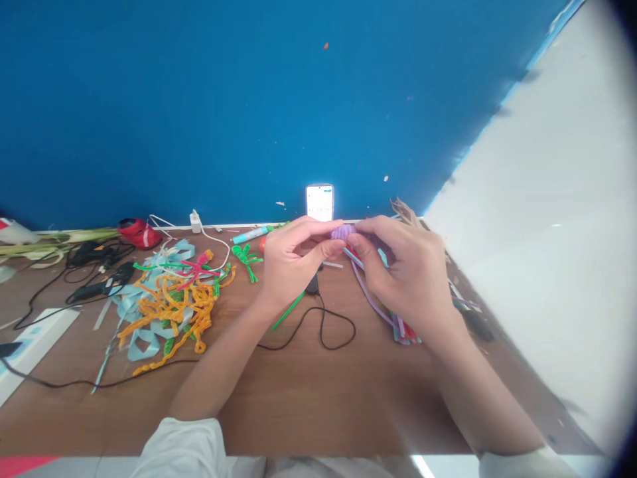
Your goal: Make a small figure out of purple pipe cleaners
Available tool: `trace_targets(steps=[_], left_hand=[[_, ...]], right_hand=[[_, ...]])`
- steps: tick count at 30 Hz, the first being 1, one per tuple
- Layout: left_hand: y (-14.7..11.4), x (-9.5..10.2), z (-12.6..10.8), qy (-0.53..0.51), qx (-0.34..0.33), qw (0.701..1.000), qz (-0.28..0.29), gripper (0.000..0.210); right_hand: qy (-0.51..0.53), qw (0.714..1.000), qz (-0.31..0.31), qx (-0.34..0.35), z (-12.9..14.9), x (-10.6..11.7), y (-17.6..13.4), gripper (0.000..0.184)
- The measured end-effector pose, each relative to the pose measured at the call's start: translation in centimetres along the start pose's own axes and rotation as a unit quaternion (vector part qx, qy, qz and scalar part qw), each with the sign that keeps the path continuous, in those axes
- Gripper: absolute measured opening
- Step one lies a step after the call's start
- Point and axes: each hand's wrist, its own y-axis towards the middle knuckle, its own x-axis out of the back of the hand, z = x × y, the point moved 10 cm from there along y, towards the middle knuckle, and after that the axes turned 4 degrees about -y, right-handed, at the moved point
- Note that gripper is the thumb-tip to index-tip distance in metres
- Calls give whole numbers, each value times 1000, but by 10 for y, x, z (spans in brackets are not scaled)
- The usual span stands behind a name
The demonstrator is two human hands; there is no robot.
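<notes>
Between my two hands is a small purple coil of fuzzy pipe cleaner (342,232), held up above the table. My left hand (298,255) pinches its left side between thumb and fingers. From the right, my right hand (405,265) grips the same coil with thumb and index finger. A loose purple pipe cleaner strand (368,295) hangs below the right hand; whether it joins the coil is hidden. Under that hand lies a bundle of coloured pipe cleaners (407,334), partly covered. Behind the hands a lit phone (320,202) leans upright on the wall.
Orange pipe cleaners (192,305) and light blue ribbon (144,345) form a tangled heap at left. A green pipe cleaner figure (245,259) lies nearer the middle. A white power strip (37,348), black cable (338,348) and white charger (196,222) also occupy the brown table (318,411).
</notes>
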Motion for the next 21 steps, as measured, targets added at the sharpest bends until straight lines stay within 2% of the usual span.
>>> trace_targets(steps=[4, 10, 15, 17, 21], left_hand=[[0, 1, -4, 45, -8, 999, -2, 19], [2, 0, 4, 47, 22, 999, 6, 15], [3, 0, 12, 29, 55, 998, 22, 18], [3, 1, 18, -2, 91, 996, 25, 20], [2, -6, 29, -92, 151, 983, 57, 26]], right_hand=[[8, 999, 17, 27, 1, -7, 1, 18], [49, 997, 39, 42, 1, -12, 3, 19], [112, 992, 44, 26, 0, -13, 5, 18], [167, 984, 57, -2, -6, -18, 6, 19], [305, 945, 107, -44, -14, -30, 7, 22]])
